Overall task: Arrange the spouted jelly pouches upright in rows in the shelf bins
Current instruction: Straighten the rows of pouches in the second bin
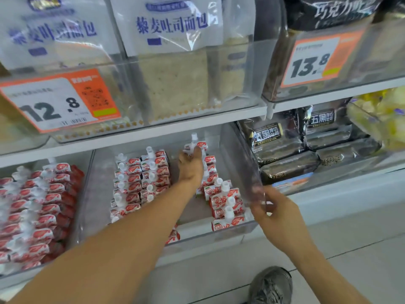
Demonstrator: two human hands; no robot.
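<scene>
Item: red-and-white soft foil jelly pouches with white plastic screw spouts, stocked in a clear plastic shelf bin on the lower shelf.

Position: two upright rows on the bin's left side; a third row forming along the right side, with a bare gap between. A neighbouring bin to the left holds a dense block of the same pouches.

Left hand: reaches deep into the bin, fingers curled round one pouch near its top, at the back of the right-hand row.

Right hand: at the bin's front right corner, fingers pinching the clear wall; the exact contact is blurred.

Handling (judged): light, pliable, slumps under its own fill, glossy and likely a little slippery. The rigid spout and the stiff shoulder below it look the surest hold; squeezing the soft body would probably tip neighbours.

Adjacent stock: bagged toast loaves above, dark bread packs to the right, orange price tags.
</scene>
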